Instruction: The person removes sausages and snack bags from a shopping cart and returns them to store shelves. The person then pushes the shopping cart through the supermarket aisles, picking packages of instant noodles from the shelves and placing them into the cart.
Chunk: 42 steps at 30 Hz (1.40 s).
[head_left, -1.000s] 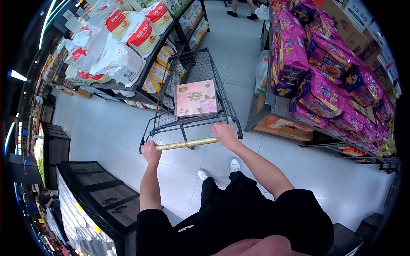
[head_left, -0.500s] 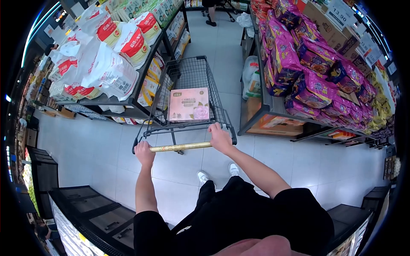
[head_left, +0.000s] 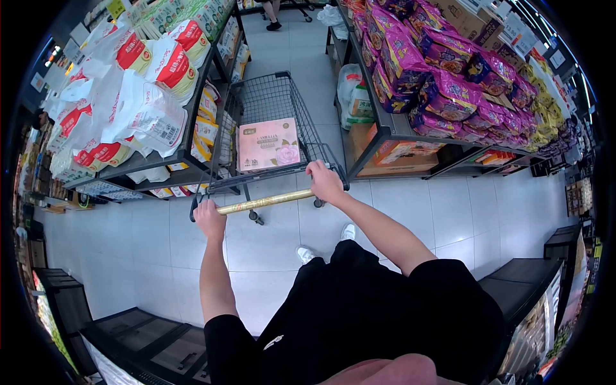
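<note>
My left hand [head_left: 209, 218] is wrapped round the left end of the gold handle bar [head_left: 266, 201] of a shopping cart [head_left: 273, 83]. Toward the bar's right end, my right hand [head_left: 325, 182] is closed over it, near the dark corner of the frame. In the wire basket lies a pink box [head_left: 269, 146] with a flower printed on it and the word "CAMELLIA". The bar tilts, its right side farther forward than its left. Part of the bar is hidden under each hand.
A shelf unit [head_left: 183, 154] with white-and-red packages [head_left: 172, 67] stands close on the cart's left. To the right, another shelf [head_left: 378, 131] carries purple snack packs [head_left: 443, 90]. Between them runs a tiled aisle [head_left: 308, 61], where a person's leg [head_left: 273, 14] shows far ahead. Dark cabinets [head_left: 147, 340] stand behind me.
The cart has turned slightly, its left end of the handle now lower relative to its right. Shelves and cart have shifted left in view. Both hands stay on the bar.
</note>
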{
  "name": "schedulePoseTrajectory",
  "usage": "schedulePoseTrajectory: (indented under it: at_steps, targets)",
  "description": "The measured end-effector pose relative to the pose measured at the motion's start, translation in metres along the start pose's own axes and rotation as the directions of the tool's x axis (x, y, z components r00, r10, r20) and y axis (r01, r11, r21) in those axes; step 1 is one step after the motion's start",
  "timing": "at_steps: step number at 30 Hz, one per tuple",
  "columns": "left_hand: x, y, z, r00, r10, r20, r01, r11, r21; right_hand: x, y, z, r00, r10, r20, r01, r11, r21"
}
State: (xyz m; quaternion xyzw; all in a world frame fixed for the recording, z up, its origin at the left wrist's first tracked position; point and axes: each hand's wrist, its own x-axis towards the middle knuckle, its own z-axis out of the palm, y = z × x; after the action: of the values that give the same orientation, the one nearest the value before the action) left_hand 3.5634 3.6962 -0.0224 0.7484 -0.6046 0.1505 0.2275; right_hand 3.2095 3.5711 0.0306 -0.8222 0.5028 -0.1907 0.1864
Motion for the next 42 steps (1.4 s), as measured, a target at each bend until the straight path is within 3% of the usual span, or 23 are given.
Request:
schedulePoseTrajectory:
  at_steps: [9, 19, 33, 36, 38, 42]
  targets:
    - [-0.001, 0.019, -0.003, 0.999, -0.026, 0.029, 0.027, 0.998, -0.062, 0.003, 0.012, -0.012, 0.991, 0.070, 0.111, -0.069, 0.997, -0.020]
    - [-0.021, 0.053, -0.014, 0.998, -0.035, -0.062, 0.028, 0.994, -0.102, -0.010, 0.017, -0.040, 0.959, 0.228, 0.170, -0.213, 0.971, -0.106]
    - [-0.094, 0.106, -0.047, 0.987, -0.135, -0.088, 0.129, 0.989, -0.068, -0.088, 0.043, -0.057, 0.986, 0.123, 0.110, -0.102, 0.978, -0.182]
    - [-0.118, 0.120, -0.057, 0.983, -0.134, -0.121, 0.126, 0.989, -0.076, -0.109, 0.046, -0.067, 0.980, 0.103, 0.169, -0.071, 0.980, -0.186]
    - [-0.128, 0.127, -0.065, 0.990, -0.118, -0.078, 0.110, 0.990, -0.093, -0.120, 0.048, -0.073, 0.954, 0.184, 0.236, -0.145, 0.974, -0.176]
    - [-0.143, 0.140, -0.077, 0.992, -0.121, -0.043, 0.116, 0.989, -0.088, -0.143, 0.056, -0.080, 0.936, 0.178, 0.303, -0.130, 0.977, -0.171]
